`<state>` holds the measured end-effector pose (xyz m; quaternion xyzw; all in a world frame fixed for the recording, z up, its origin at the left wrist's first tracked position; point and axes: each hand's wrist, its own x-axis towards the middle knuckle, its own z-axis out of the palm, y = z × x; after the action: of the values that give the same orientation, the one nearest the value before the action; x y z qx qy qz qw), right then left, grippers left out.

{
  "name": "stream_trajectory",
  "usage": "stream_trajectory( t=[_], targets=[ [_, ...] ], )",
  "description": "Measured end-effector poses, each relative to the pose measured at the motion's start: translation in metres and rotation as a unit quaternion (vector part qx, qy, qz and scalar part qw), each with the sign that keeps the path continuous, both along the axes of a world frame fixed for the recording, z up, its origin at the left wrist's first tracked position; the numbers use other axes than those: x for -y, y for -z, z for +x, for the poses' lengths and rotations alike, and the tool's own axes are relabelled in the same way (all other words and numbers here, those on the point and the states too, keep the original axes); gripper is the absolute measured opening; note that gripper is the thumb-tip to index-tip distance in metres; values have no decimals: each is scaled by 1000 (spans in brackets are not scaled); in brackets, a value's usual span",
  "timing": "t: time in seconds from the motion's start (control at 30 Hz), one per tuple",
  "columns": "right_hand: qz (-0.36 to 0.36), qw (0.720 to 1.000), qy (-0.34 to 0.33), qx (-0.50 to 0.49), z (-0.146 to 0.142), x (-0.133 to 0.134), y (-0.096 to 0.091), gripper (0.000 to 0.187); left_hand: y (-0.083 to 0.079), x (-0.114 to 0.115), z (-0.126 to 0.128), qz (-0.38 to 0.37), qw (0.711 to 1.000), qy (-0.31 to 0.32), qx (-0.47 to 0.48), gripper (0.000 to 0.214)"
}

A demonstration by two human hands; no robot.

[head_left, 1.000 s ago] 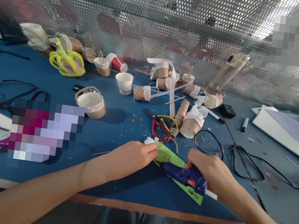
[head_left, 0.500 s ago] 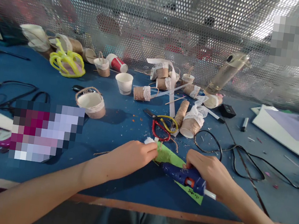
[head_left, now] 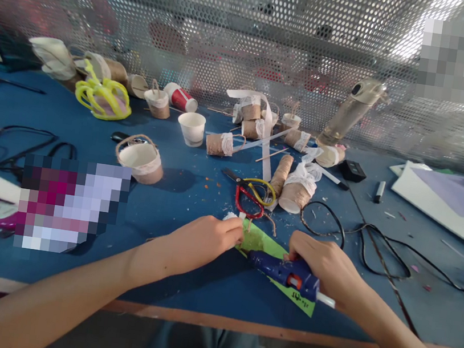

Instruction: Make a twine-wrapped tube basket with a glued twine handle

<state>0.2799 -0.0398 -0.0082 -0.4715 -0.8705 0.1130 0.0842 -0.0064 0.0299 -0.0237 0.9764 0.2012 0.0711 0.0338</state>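
Note:
My right hand (head_left: 319, 258) is wrapped round a blue glue gun (head_left: 279, 270), a white glue stick poking out of its rear. The gun lies over a green paper strip (head_left: 298, 300) bearing black writing, its nozzle pointing left at my other hand. My left hand (head_left: 214, 240) is closed in a pinch at the strip's left end; its fingers hide what they hold. Something white and crumpled (head_left: 232, 217) shows just behind those fingertips. Beyond the strip lie scissors (head_left: 249, 202) with red and yellow handles, partly opened, and a short piece of twine (head_left: 270, 224).
A twine-wrapped cup (head_left: 296, 192) with lace and a twine roll (head_left: 281, 172) lie past the scissors. A black cord (head_left: 369, 257) loops at right. Farther back stand a white paper cup (head_left: 191, 129) and several small baskets. A handled basket (head_left: 142, 162) sits left, papers (head_left: 439, 203) far right.
Both hands and the glue gun stay almost in place. Only a slight shift of the camera view shows.

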Motion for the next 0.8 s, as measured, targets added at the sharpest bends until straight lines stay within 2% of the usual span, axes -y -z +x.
stream_trajectory(
  t=[0.17, 0.4, 0.6, 0.8],
  targets=[
    [3, 1000, 5, -6, 4, 0, 2, 30, 3, 0, 0, 0, 1000, 5, 3, 18],
    [17, 1000, -8, -7, -2, -2, 4, 18, 3, -1, -1, 10, 1000, 9, -3, 14],
    [-10, 1000, -12, 21, -2, -3, -3, 19, 4, -1, -2, 18, 1000, 13, -12, 14],
    [1, 999, -4, 38, 1, -2, -6, 27, 4, -1, -2, 21, 1000, 13, -17, 14]
  ],
)
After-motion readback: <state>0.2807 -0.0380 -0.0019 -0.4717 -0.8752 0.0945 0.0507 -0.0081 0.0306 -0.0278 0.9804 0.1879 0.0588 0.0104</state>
